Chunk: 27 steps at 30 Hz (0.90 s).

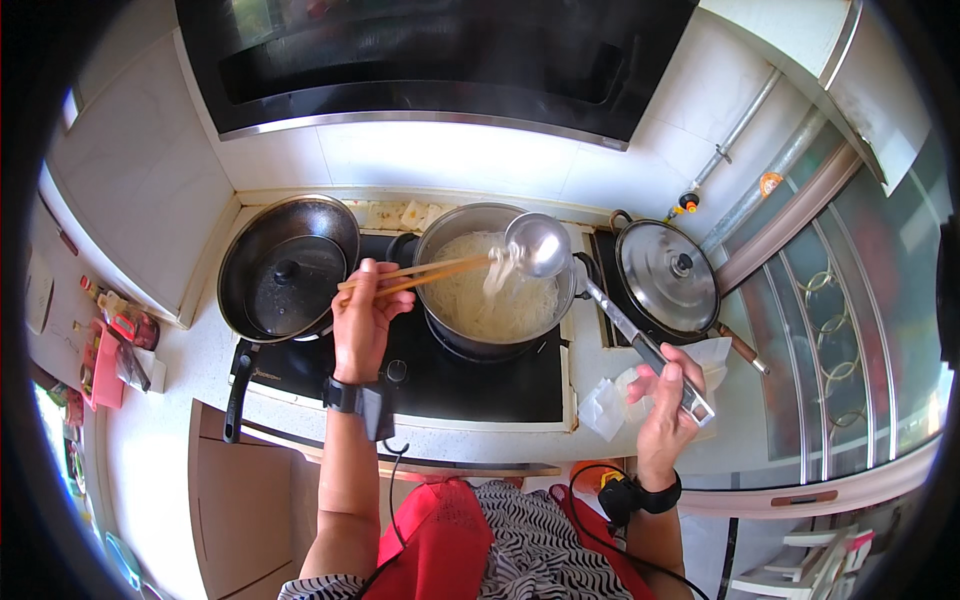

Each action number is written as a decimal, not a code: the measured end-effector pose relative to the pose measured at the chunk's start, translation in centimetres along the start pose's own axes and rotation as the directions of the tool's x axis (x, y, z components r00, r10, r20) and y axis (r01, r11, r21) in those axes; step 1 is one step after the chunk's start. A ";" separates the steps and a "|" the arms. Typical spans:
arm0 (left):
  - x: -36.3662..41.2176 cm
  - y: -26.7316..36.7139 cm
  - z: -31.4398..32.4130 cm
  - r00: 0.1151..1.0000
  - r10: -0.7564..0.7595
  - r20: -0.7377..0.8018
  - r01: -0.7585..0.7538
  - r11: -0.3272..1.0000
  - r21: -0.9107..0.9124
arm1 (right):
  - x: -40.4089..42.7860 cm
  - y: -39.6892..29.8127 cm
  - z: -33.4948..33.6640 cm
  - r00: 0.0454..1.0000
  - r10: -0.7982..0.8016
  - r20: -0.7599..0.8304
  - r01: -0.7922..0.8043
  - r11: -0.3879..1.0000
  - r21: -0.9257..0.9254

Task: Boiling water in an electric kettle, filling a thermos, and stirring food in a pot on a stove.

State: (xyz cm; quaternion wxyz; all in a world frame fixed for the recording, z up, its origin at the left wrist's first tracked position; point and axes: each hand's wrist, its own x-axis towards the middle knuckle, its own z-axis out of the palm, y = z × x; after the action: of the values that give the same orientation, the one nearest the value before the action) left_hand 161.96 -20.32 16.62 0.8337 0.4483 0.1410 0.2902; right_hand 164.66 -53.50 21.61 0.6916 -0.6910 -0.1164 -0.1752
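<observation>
My left hand [367, 319] grips a pair of wooden chopsticks [427, 276], whose tips reach over the pot and touch a pale strip of food [498, 276] beside the ladle. My right hand [667, 397] holds a metal ladle [537, 246] by its dark-and-steel handle. The ladle's bowl hangs above the right rear part of a large steel pot [489, 339]. Inside the pot lie pale, thin noodles [472, 306] in cloudy liquid. The pot stands on the black cooktop [480, 397].
Left of the pot sits a black wok [231, 281] with a glass lid inside it. On the right is a lidded pan [664, 277] with a wooden handle. Plastic wrapping [602, 411] lies on the front counter. A pink basket [107, 367] stands at far left. The range hood [420, 67] hangs above.
</observation>
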 end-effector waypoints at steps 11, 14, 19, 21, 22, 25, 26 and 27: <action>-1.7 2.4 2.6 0.965 0.220 0.145 -0.263 0.801 0.537 | -0.6 0.8 0.3 0.972 -0.144 0.186 0.166 0.980 -0.110; -2.0 1.9 2.6 0.964 0.211 0.159 -0.264 0.785 0.560 | -0.4 0.9 0.5 0.882 -0.288 0.372 0.394 0.884 -0.250; -3.0 2.1 2.5 0.922 0.342 0.179 -0.377 0.696 0.611 | -0.3 0.6 0.3 0.758 -0.247 0.604 0.441 0.876 -0.196; -3.2 2.1 2.9 0.914 0.361 0.186 -0.395 0.680 0.618 | 0.2 1.1 0.5 0.696 -0.257 0.671 0.497 0.847 -0.191; -3.3 2.1 3.1 0.905 0.381 0.189 -0.413 0.680 0.606 | 0.2 1.0 1.0 0.644 -0.241 0.726 0.534 0.821 -0.201; -3.6 1.9 3.5 0.899 0.381 0.215 -0.427 0.661 0.617 | 0.5 1.2 2.5 0.568 -0.179 0.803 0.574 0.786 -0.231; -3.7 1.8 3.7 0.903 0.362 0.230 -0.420 0.642 0.641 | 0.7 1.4 2.9 0.555 -0.130 0.822 0.558 0.791 -0.251; -3.8 2.0 3.8 0.902 0.360 0.238 -0.424 0.639 0.641 | 0.9 1.5 3.2 0.539 -0.082 0.839 0.541 0.796 -0.270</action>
State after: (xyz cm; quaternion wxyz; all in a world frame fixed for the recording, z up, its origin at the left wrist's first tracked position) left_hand 160.10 -24.36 20.27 0.5335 0.7532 0.0995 0.3717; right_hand 166.38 -50.41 20.63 0.3162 -0.8142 -0.4869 0.0004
